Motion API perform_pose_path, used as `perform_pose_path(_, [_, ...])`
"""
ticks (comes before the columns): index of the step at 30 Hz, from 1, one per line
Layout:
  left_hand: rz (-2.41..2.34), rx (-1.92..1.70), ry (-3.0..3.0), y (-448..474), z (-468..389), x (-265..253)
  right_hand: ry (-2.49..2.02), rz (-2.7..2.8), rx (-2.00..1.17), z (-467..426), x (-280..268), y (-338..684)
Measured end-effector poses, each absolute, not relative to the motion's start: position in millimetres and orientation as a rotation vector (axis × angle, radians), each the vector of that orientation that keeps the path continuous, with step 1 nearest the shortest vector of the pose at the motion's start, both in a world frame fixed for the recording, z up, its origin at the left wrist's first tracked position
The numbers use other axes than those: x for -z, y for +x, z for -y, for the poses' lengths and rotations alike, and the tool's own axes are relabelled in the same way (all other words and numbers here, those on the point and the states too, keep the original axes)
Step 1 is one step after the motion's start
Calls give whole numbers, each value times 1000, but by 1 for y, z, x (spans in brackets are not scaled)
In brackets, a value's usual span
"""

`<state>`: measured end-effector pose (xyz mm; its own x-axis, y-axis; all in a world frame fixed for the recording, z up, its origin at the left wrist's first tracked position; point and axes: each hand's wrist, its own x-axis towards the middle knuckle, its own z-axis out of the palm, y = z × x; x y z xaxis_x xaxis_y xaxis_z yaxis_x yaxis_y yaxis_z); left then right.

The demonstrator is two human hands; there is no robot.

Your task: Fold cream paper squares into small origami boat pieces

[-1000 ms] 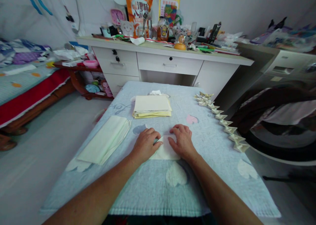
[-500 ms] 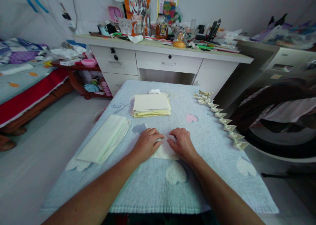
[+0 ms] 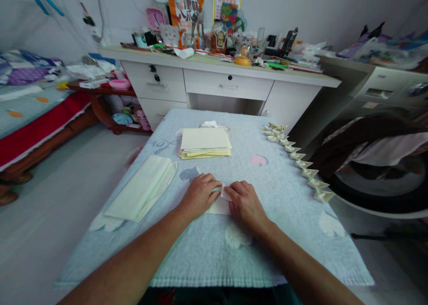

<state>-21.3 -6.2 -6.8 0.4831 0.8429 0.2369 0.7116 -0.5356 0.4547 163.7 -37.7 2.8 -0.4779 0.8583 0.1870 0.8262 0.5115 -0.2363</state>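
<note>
A sheet of pale paper [image 3: 219,207] lies on the cloth-covered table, partly hidden beneath both hands. My left hand [image 3: 200,191] is closed on the paper's left side, thumb and fingers pinching it. With bent fingers, my right hand [image 3: 243,200] grips a raised, folded-over flap at the paper's right. Beyond the hands sits a stack of cream and yellow paper [image 3: 204,140]. To the left, a pile of long pale-green paper sheets [image 3: 142,189] lies at a slant. Folded pointed paper pieces [image 3: 303,164] form a row along the right side.
A blue patterned cloth [image 3: 187,260] covers the table. Behind it stands a white desk [image 3: 230,83] crowded with jars, bags and small items. A washing machine [image 3: 377,91] is at the right, a bed [image 3: 43,117] at the left.
My right hand has shifted slightly down and folded the paper's right part over toward the left. My left hand stays nearly in place.
</note>
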Motion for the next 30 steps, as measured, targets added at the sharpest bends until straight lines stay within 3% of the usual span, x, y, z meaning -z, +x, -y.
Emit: perform_pose_path(30, [-1302,-571,2482,-23,5,10,-1247,2526,-86,39,3,172])
